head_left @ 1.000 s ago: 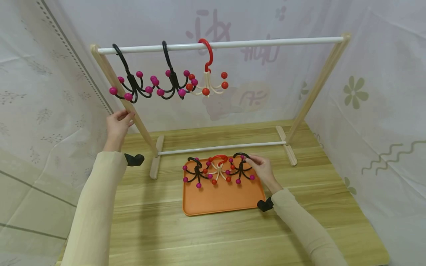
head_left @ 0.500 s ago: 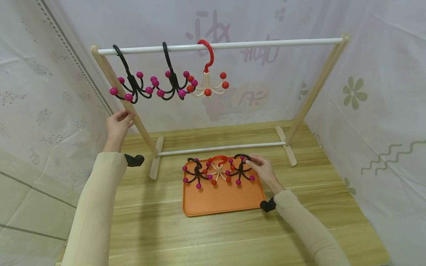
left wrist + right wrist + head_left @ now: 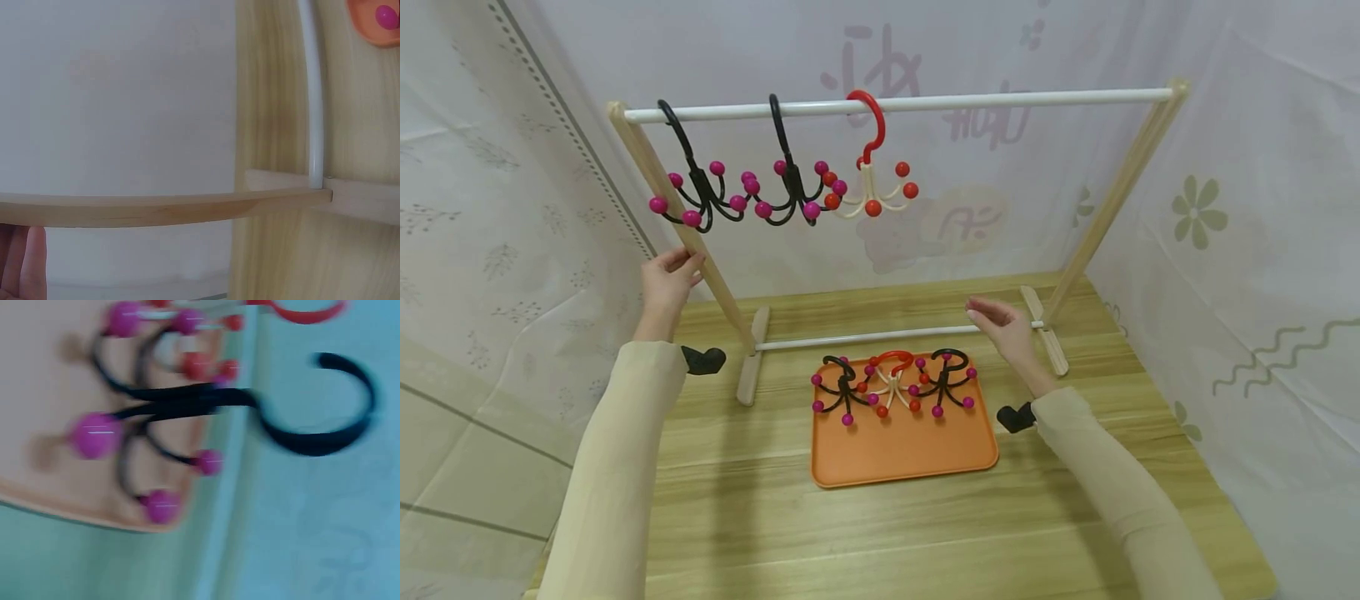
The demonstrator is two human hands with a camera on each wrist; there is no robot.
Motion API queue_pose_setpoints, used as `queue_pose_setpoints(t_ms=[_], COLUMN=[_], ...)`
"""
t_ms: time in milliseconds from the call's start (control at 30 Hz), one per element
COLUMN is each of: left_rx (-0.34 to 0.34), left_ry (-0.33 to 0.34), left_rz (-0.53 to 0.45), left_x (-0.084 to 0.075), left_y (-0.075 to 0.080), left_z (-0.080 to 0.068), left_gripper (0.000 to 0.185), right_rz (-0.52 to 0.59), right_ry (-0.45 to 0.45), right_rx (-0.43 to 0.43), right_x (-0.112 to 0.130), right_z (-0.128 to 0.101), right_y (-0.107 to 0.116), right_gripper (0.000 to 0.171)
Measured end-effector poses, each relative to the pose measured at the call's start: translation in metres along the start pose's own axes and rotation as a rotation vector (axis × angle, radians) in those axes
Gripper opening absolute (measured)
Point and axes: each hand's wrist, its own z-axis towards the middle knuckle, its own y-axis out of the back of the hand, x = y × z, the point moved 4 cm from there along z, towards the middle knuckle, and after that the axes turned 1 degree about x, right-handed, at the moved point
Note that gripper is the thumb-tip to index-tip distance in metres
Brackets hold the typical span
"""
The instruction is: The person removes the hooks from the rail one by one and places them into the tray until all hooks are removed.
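Observation:
My left hand (image 3: 666, 287) grips the left wooden post (image 3: 718, 282) of a hanging rack; in the left wrist view its fingers (image 3: 32, 262) meet the post's lower edge. My right hand (image 3: 1009, 333) hovers beyond the tray's back right corner, fingers loosely bent, holding nothing. Nearest to it lies a black octopus-shaped hanger (image 3: 943, 383) with pink balls, which also fills the right wrist view, blurred. Beside that on the orange tray (image 3: 902, 458) lie a red-hooked cream hanger (image 3: 892, 383) and another black hanger (image 3: 844, 388).
From the white top rail (image 3: 1000, 98) hang two black hangers (image 3: 703, 192) and a red-hooked cream one (image 3: 867, 179), all towards the left. A white lower bar (image 3: 865, 337) runs behind the tray. The right post (image 3: 1112, 196) stands on a wooden foot.
My right hand has let go of the right black hanger's hook and risen back and to the right. That hanger stays on the tray. My left hand keeps its place on the post.

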Motion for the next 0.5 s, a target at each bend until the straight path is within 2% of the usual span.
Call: queue_pose_setpoints(t_ms=[133,167,300,433,500], left_rx=[-0.002,-0.002,0.002,0.007,0.008], left_ry=[0.008,0.011,0.015,0.016,0.015], left_rz=[0.003,0.003,0.008,-0.014,-0.028], left_x=[0.001,0.001,0.002,0.003,0.003], left_y=[0.0,0.0,0.001,0.001,0.001], left_z=[0.001,0.001,0.002,0.003,0.003], left_gripper=[0.048,0.048,0.05,0.05,0.05], right_rz=[-0.108,-0.132,-0.144,-0.192,-0.21], right_ry=[-0.015,-0.002,0.08,0.138,0.135], right_rx=[-0.045,-0.053,-0.096,-0.168,-0.19], right_x=[0.114,0.131,0.179,0.212,0.225], right_z=[0.013,0.017,0.04,0.063,0.073], right_y=[-0.034,-0.039,-0.052,-0.062,-0.067], right_gripper=[0.03,0.029,0.023,0.023,0.025])
